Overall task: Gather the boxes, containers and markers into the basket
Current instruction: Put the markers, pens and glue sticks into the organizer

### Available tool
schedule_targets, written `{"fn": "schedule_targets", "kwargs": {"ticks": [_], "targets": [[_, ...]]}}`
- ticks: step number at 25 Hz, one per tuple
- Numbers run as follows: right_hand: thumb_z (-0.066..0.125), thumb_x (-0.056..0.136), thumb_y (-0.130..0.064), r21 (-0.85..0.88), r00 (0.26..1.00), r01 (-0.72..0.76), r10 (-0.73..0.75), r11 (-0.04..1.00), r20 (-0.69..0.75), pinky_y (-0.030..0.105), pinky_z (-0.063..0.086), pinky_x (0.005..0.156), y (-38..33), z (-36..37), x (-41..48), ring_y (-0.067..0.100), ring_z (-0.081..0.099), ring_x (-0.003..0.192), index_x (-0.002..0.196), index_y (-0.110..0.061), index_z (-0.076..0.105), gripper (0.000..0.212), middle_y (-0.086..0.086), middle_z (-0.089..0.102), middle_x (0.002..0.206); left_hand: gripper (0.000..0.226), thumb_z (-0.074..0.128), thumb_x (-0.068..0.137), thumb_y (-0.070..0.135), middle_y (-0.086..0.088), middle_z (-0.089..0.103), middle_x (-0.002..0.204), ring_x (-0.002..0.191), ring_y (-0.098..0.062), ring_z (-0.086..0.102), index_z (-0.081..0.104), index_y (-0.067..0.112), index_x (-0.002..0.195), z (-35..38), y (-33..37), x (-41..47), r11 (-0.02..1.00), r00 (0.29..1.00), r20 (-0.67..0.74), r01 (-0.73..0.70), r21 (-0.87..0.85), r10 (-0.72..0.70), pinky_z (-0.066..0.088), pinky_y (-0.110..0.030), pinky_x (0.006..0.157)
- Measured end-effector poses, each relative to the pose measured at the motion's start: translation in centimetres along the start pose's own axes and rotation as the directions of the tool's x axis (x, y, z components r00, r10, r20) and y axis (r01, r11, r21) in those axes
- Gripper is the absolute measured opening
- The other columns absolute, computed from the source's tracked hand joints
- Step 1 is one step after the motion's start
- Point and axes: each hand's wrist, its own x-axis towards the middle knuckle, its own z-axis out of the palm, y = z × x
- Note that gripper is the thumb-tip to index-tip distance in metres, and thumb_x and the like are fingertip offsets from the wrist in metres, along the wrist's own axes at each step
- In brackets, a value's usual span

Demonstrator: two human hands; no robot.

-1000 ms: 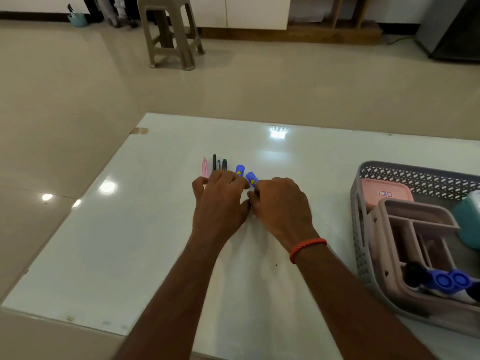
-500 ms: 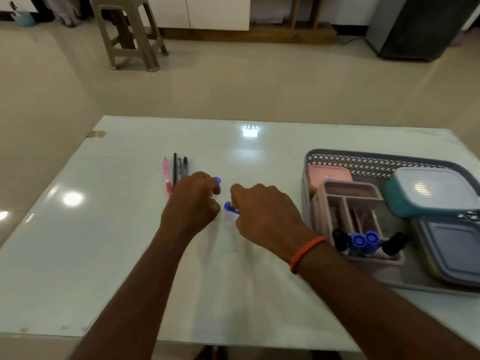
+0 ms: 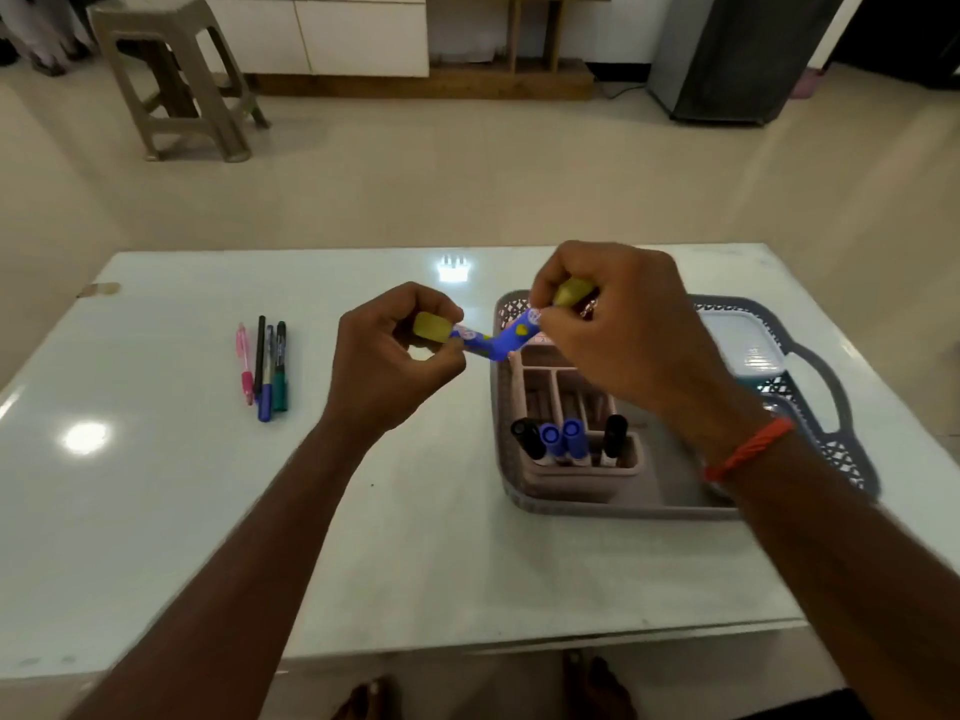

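My left hand grips a blue marker with a yellow-green end, held above the table. My right hand grips a second blue marker with a yellow-green end over the near-left corner of the grey basket. The two blue ends meet between my hands. Inside the basket a pink divided organizer holds several black and blue capped markers. A teal container with a clear lid lies behind my right hand. Several pens lie in a row on the table at left.
The white glossy table ends close to my body; my feet show below its front edge. A plastic stool stands on the floor far left. A dark cabinet stands far right.
Both hands have lifted off the table, each with a blue marker, and moved right toward the basket. The view has shifted right, showing the whole basket.
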Motion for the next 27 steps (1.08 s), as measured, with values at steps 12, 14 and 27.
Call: {"fn": "schedule_targets", "kwargs": {"ticks": [12,14,27], "targets": [[0.072,0.077,-0.012,0.015,0.963,-0.101,0.093,0.995,0.254,0.023,0.050,0.054,6.1,-2.8,-2.0,0.012,0.059,0.061,0.098,-0.028,0.060,0.029,-0.003,0.065,0.076,0.034,0.084,0.074,0.019,0.004,0.073,0.087,0.080,-0.016,0.073,0.065,0.013,0.101,6.7,2.5,0.2,0.991,0.983,0.147,-0.097,-0.091,0.109,0.062,-0.034,0.072],[0.072,0.077,-0.013,0.007,0.947,-0.085,0.078,0.996,0.312,0.023,0.049,0.054,6.3,-2.2,-2.1,0.011,0.057,0.059,0.100,-0.028,0.058,0.031,-0.005,0.063,0.076,0.035,0.083,0.075,0.019,0.012,0.071,0.088,0.079,-0.009,0.072,0.066,0.016,0.104,7.0,2.3,0.3,0.990,0.981,0.139,-0.131,-0.045,0.136,0.060,-0.026,0.071],[0.079,0.079,-0.013,-0.034,0.848,-0.152,0.148,0.988,0.509,0.030,0.058,0.070,7.1,-0.4,-1.9,0.007,0.070,0.078,0.116,-0.029,0.054,0.048,-0.005,0.073,0.081,0.020,0.072,0.085,0.032,0.003,0.075,0.097,0.094,-0.016,0.064,0.077,0.015,0.095,6.1,0.6,-0.1,0.957,0.899,0.409,-0.239,0.167,0.153,0.054,-0.041,0.079]]}}
